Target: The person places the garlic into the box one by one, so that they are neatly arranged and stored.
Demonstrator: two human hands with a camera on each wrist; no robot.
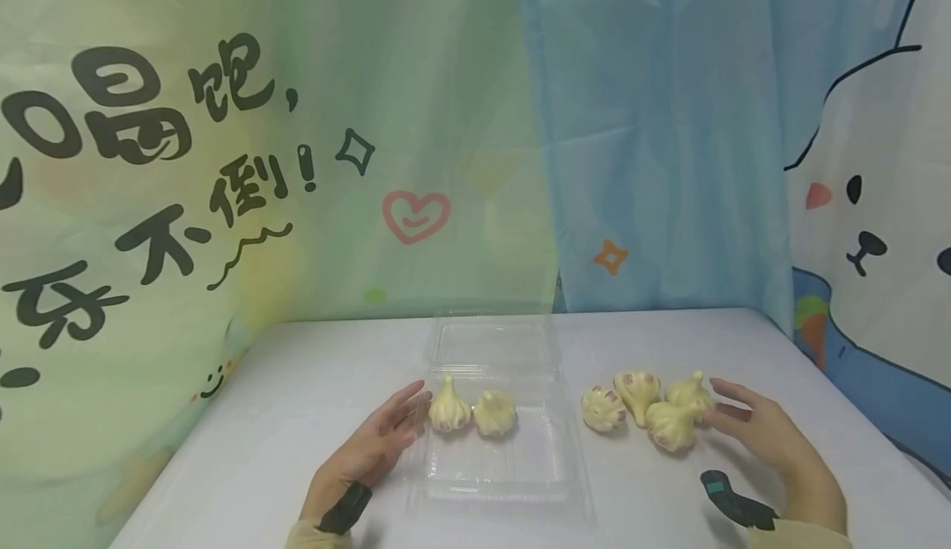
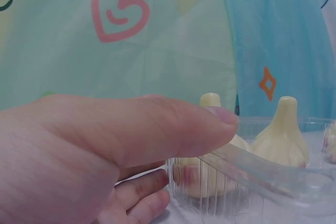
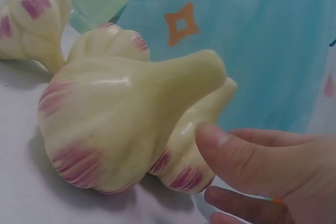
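Note:
Two pale garlic bulbs, one with its stem up and another beside it, sit in the back left of a clear plastic clamshell box. My left hand is at the box's left side, fingers loosely bent outside the wall and thumb reaching to the rim in the left wrist view. Several more bulbs with purple streaks lie right of the box, among them a front garlic bulb. My right hand is beside the rearmost garlic bulb, thumb and fingers parted; any contact is unclear.
The box's lid lies folded back behind its base. A white tabletop carries everything. Behind it hangs a printed green and blue curtain. Two more garlic bulbs, one streaked and one tipped, lie between box and right hand.

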